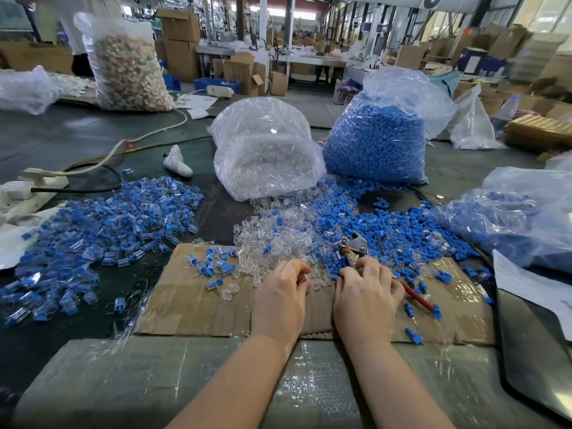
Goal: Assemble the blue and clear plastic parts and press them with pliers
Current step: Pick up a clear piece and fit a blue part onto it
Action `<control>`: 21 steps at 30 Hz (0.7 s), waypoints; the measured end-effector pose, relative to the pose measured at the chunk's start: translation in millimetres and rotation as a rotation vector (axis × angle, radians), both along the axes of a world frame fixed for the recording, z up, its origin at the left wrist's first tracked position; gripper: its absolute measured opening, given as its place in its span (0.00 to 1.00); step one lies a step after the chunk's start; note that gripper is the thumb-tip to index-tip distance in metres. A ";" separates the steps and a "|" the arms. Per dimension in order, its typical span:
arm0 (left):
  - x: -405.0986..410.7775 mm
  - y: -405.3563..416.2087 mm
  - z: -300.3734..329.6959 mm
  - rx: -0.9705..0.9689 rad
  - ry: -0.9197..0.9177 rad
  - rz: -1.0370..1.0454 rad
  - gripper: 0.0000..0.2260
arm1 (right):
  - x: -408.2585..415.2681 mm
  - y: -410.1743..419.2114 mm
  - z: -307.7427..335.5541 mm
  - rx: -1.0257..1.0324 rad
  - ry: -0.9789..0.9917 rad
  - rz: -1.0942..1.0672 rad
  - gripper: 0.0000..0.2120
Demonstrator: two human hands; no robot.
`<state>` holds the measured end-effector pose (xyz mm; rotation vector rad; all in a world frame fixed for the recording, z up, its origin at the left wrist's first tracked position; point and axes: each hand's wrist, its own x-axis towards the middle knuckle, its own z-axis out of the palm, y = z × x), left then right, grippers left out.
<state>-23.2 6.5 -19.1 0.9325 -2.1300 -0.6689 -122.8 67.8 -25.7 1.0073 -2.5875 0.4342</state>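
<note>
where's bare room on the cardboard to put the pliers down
Bare cardboard lies left of the left hand, below the few assembled pieces. Ahead of both hands it is crowded with clear parts and blue parts.

dark table (77,134), cardboard sheet (185,292), parts bags (376,144)
</note>
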 end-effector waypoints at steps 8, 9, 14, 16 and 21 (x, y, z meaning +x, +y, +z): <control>-0.5 -0.1 0.1 -0.010 0.000 -0.016 0.07 | -0.9 1.1 3.3 0.091 -0.037 0.021 0.17; -0.5 -0.4 0.0 -0.006 0.006 -0.014 0.07 | -0.8 1.4 4.4 0.094 -0.044 0.026 0.17; -0.5 -1.6 -0.7 0.033 0.036 -0.007 0.07 | 1.0 3.5 7.7 0.054 -0.060 0.053 0.11; -0.4 -1.9 -0.5 0.046 0.053 -0.011 0.07 | 0.1 3.4 7.9 0.059 -0.073 0.052 0.11; -0.1 -2.1 -0.5 0.107 0.087 -0.031 0.08 | -2.5 1.9 6.1 0.018 -0.084 0.061 0.09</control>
